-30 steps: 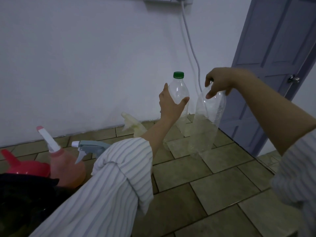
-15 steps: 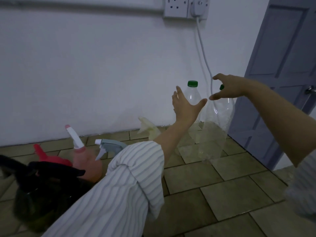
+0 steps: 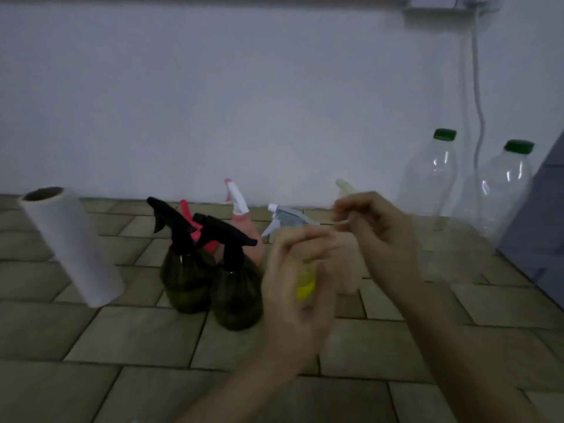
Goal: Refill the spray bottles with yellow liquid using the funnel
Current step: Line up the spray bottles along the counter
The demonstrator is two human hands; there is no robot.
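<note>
Left hand (image 3: 300,288) curling around a small bottle with yellow liquid (image 3: 306,282), held above the tiled floor (image 3: 128,337); grip blurred. Right hand (image 3: 377,230) pinching a thin pale strip (image 3: 341,222) between thumb and fingertips. Two dark spray bottles (image 3: 210,270) standing touching, just left of the hands. Two clear green-capped bottles (image 3: 433,175) standing by the wall (image 3: 213,102). Paper roll (image 3: 71,245) standing at left.

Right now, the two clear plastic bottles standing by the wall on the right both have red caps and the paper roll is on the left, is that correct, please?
Not quite: the caps are green, not red. The head view shows the two clear plastic bottles standing by the wall on the right, each with a green cap, and the paper roll is on the left.
</note>
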